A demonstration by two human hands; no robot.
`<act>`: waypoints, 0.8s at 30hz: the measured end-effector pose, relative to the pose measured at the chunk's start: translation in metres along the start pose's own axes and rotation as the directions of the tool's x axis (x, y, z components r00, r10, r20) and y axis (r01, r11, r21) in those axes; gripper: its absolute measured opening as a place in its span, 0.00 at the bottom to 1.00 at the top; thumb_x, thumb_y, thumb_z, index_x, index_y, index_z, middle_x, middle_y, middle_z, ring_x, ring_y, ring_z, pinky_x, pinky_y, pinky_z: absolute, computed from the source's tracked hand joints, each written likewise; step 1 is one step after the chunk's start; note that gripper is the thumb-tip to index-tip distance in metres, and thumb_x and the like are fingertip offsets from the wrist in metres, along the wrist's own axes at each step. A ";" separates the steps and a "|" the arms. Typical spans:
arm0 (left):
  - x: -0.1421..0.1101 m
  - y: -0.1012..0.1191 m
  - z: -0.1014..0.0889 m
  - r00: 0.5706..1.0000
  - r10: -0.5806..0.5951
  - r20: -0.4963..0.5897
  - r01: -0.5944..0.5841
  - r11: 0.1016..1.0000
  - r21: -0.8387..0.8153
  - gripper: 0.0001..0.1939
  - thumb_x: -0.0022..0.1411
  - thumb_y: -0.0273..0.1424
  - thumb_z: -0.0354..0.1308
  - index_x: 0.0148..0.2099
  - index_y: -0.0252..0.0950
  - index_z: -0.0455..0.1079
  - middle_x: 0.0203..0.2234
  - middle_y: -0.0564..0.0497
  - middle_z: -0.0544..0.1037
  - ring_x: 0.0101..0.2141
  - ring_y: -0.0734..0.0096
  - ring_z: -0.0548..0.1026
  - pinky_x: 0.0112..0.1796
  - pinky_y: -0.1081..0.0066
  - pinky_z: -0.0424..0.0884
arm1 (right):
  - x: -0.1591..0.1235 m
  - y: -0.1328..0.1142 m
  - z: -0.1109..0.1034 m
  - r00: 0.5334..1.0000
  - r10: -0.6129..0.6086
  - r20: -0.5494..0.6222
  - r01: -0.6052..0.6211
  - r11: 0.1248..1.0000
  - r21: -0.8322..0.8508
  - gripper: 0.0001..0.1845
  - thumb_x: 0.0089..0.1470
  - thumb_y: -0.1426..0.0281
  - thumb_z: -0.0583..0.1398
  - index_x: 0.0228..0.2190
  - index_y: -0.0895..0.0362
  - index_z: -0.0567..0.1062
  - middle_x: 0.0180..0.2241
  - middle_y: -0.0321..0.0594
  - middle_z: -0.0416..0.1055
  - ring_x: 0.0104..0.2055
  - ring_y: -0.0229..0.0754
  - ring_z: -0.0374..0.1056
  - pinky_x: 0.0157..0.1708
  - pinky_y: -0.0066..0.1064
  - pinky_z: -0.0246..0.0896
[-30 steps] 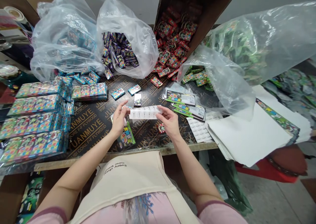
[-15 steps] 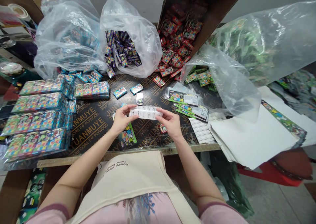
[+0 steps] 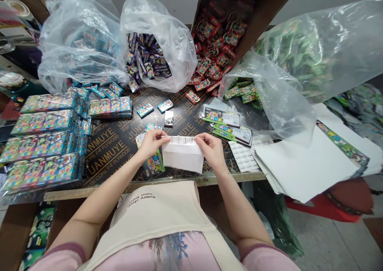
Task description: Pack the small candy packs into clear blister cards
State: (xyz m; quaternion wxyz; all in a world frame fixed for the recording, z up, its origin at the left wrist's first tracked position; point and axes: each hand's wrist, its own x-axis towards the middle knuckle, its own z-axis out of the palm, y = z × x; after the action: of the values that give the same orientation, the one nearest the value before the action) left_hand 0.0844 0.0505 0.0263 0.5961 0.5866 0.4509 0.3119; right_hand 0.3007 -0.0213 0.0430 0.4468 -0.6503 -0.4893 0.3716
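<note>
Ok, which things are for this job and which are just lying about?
Probably the job:
white sheet, held by left fingers and right fingers
label sheet
printed cards
blue boxes

Probably just lying about:
white roll, far left
dark green plastic

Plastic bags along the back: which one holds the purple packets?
The middle bag, just left of the red packets; the left bag shows blue packets, the right bag green ones.

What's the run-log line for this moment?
left hand: pinches label sheet, left end | right hand: pinches right end | label sheet: held over table
</note>
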 end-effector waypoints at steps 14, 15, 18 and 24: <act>0.011 -0.031 0.005 0.969 -0.246 -0.032 0.248 0.966 0.076 0.09 0.49 0.32 0.63 0.24 0.32 0.70 0.12 0.57 0.68 0.14 0.76 0.67 0.17 0.77 0.62 | -0.014 0.104 -0.029 0.996 -0.049 0.080 0.090 0.726 -0.682 0.40 0.39 0.60 0.66 0.56 0.53 0.65 0.53 0.54 0.62 0.55 0.61 0.59 0.50 0.53 0.57; 0.013 -0.035 0.011 0.963 -0.269 -0.022 0.270 0.959 0.083 0.08 0.50 0.30 0.62 0.24 0.32 0.70 0.12 0.57 0.69 0.14 0.76 0.67 0.18 0.77 0.63 | -0.015 0.108 -0.031 0.996 -0.074 0.054 0.091 0.713 -0.695 0.39 0.40 0.62 0.65 0.55 0.55 0.65 0.51 0.54 0.64 0.53 0.60 0.61 0.50 0.52 0.58; 0.017 -0.048 0.040 0.949 -0.316 0.002 0.313 0.943 0.110 0.07 0.51 0.26 0.61 0.23 0.32 0.69 0.12 0.57 0.69 0.14 0.75 0.68 0.19 0.76 0.65 | -0.011 0.105 -0.042 0.966 -0.218 -0.142 0.069 0.740 -0.669 0.36 0.42 0.66 0.63 0.54 0.59 0.65 0.47 0.53 0.67 0.50 0.56 0.63 0.52 0.49 0.58; 0.031 -0.066 0.092 0.927 -0.372 -0.039 0.374 0.922 0.104 0.08 0.52 0.24 0.61 0.22 0.32 0.69 0.11 0.57 0.67 0.15 0.75 0.70 0.24 0.73 0.70 | -0.001 0.089 -0.043 0.972 -0.230 0.058 0.231 0.866 -0.443 0.42 0.45 0.63 0.64 0.60 0.54 0.58 0.57 0.48 0.63 0.57 0.51 0.61 0.57 0.45 0.56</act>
State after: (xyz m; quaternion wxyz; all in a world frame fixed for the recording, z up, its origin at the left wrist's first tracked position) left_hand 0.1698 0.0320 -0.0520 0.6076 0.5188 0.5761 0.1729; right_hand 0.3668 -0.0425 -0.0275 0.3258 -0.6718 -0.6362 0.1944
